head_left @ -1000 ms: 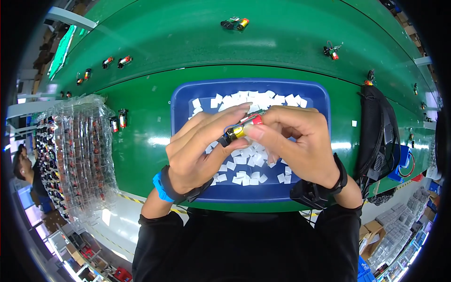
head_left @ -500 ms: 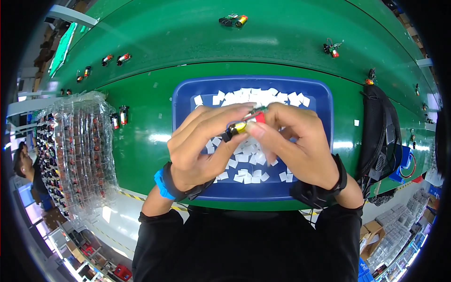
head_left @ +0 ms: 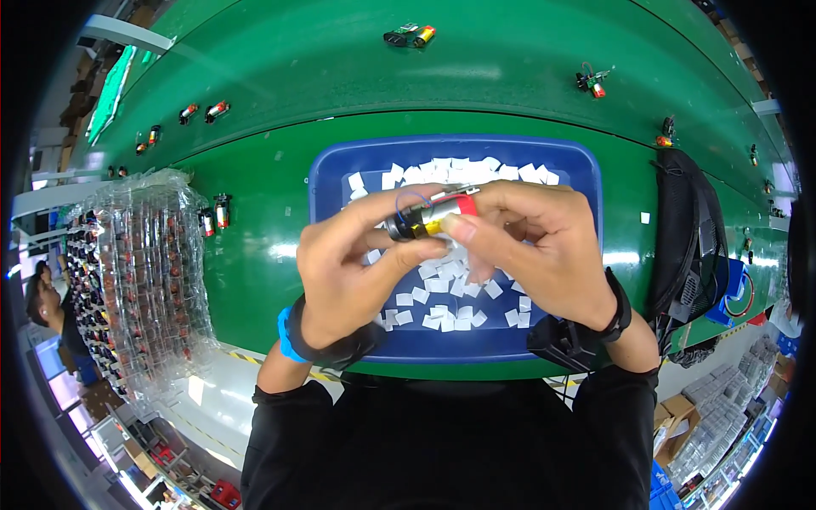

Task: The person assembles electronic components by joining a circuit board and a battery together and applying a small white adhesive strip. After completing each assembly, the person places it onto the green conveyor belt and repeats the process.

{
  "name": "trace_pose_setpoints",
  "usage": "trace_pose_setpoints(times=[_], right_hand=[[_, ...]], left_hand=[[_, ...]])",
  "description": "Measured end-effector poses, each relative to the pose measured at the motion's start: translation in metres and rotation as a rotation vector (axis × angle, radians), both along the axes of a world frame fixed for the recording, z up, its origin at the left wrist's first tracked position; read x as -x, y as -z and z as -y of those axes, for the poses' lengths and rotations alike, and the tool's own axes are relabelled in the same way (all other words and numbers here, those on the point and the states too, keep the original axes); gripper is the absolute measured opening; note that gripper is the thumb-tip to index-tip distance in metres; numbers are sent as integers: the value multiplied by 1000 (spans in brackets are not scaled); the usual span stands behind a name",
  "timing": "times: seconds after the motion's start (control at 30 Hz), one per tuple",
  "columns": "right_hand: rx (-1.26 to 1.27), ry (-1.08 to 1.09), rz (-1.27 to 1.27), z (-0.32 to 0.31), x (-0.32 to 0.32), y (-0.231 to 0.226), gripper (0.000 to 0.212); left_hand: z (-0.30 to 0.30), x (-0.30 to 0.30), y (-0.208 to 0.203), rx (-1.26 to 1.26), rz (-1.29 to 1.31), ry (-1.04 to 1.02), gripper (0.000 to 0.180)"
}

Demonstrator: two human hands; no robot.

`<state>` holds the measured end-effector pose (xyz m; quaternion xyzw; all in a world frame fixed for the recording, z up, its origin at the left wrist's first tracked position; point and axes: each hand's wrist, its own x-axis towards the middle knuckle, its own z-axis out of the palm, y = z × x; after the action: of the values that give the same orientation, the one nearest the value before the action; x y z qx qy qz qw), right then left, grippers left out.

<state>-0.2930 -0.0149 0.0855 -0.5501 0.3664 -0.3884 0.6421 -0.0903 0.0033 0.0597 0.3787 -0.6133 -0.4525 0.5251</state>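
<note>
Above a blue tray [head_left: 327, 170] I hold a battery assembly [head_left: 439, 216] between both hands. It is a cylinder wrapped in red, yellow and silver, with a black end on the left, thin wires and a circuit board edge on top. My left hand [head_left: 344, 255] grips the black end between thumb and fingers. My right hand [head_left: 540, 246] pinches the red end, its thumb pressed on the wrap. Many small white square pieces [head_left: 459, 311] lie scattered in the tray beneath; my hands hide some of them.
Similar battery assemblies [head_left: 410, 36] lie spaced along the far green strip. Two more stand near a plastic-wrapped stack of parts trays [head_left: 144, 280] on the left. A black mesh bag [head_left: 687, 229] and a blue box [head_left: 729, 293] sit at right. Another person [head_left: 53, 302] is at far left.
The battery assembly has turned in my fingers, showing more of its side and black end. My left fingers have shifted around it. Parts on the far green strip have moved slightly left.
</note>
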Motion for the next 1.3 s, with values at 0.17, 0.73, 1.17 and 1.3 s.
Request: trace_pose_setpoints(times=[0.17,0.73,1.17,1.3], right_hand=[[-49,-70,-102,7,8,-6,16],[-59,-122,-90,7,12,-9,17],[-93,-132,-164,12,12,-13,18],[-122,-135,-106,13,13,-10,21]], left_hand=[[6,-4,1,344,343,-17,34],[-5,3,-4,198,268,-58,37],[6,-3,-10,416,508,-94,46],[7,-3,-10,433,520,-46,47]])
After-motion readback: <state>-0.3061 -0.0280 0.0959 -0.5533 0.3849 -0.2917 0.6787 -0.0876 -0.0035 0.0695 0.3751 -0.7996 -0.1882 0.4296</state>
